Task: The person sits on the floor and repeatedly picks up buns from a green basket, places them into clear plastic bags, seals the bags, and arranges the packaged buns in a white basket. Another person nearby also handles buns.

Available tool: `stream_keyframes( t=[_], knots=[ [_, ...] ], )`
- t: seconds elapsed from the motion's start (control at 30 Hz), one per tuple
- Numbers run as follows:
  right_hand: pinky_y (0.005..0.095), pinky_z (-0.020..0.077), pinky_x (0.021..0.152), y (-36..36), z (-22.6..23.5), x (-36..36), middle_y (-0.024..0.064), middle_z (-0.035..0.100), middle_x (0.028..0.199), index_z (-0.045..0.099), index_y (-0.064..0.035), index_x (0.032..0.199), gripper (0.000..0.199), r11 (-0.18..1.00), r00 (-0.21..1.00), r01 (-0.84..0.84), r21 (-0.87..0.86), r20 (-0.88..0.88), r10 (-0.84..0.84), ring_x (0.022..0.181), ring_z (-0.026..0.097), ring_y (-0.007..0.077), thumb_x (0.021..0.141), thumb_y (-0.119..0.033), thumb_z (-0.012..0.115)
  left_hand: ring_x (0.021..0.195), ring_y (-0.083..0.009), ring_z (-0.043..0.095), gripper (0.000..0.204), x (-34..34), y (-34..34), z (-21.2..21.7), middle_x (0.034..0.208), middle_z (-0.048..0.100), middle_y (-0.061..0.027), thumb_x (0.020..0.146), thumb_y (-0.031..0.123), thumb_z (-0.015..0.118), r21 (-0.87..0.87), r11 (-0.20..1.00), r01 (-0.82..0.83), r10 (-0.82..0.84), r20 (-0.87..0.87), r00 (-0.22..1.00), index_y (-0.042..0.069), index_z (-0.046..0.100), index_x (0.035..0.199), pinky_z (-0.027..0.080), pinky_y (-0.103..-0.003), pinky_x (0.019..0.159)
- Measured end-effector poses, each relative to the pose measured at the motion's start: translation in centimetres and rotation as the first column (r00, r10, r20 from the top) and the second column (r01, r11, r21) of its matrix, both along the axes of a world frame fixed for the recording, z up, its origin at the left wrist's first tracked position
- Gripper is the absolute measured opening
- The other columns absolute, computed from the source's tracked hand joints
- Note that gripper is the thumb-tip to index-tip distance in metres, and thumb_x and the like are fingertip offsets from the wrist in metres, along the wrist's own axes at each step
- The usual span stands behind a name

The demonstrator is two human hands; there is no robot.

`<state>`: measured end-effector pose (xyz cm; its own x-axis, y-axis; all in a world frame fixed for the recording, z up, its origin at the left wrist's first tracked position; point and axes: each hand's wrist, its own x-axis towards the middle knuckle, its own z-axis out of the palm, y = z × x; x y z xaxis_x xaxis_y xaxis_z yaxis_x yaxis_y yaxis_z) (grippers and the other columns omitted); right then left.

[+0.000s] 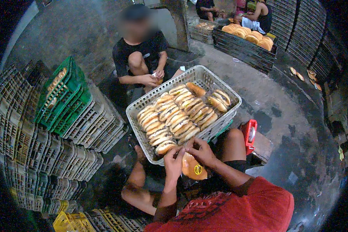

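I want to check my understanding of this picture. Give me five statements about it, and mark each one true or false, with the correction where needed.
1. The person's left hand and right hand meet at a bagged bun with a yellow sticker. True.
2. The crate in front of the person is full of bottles. False: the pale crate holds filled buns.
3. A red tape dispenser is on the person's right. True.
4. The green crates are to the right of the filled buns. False: the green crates are to the left.
5. The co-worker across the crate wears a white top. False: the top is dark.
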<state>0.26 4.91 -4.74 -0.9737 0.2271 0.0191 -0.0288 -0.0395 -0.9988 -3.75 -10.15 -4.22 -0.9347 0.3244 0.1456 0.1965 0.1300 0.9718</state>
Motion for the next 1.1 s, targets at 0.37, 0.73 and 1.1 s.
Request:
stream_keyframes(
  t=[0.37,0.73,1.1],
  knots=[
    [0.0293,0.0447,0.085,0.7,1.2,0.1,0.0058,0.056,0.093,0.065,-0.0008,0.093,0.01,0.957,0.963,0.13,0.258,-0.262,-0.06,0.094,0.055,0.0158,0.088,-0.01,0.065,0.086,-0.0131,0.058,0.023,0.3,2.4,1.0,0.092,0.063,-0.0072,0.087,-0.004,0.063,0.13,0.973,-0.188,0.2,-0.083,0.976,-0.003,0.06,0.11,0.046,-0.027,0.08],
    [0.0258,0.0425,0.073,4.0,-0.9,2.7,0.0028,0.052,0.088,0.056,-0.0034,0.082,0.008,0.923,0.91,0.385,0.0,-0.169,-0.379,0.079,0.051,0.0117,0.085,-0.003,0.064,0.084,-0.0166,0.054,0.013,2.1,9.3,1.4,0.091,0.057,-0.0068,0.095,0.009,0.055,0.163,0.986,0.045,-0.057,0.073,0.996,-0.003,0.057,0.094,0.045,-0.03,0.08],
    [0.0321,0.0475,0.067,24.2,-13.1,17.7,0.0078,0.066,0.078,0.066,0.0021,0.085,0.029,0.604,0.482,0.498,0.622,0.38,-0.789,0.07,0.059,0.0179,0.09,-0.027,0.065,0.083,-0.0142,0.054,0.027,2.6,9.9,0.6,0.098,0.057,-0.0083,0.086,0.004,0.061,0.209,0.974,0.085,-0.114,0.135,0.984,-0.002,0.053,0.11,0.044,-0.029,0.079]
  ],
)
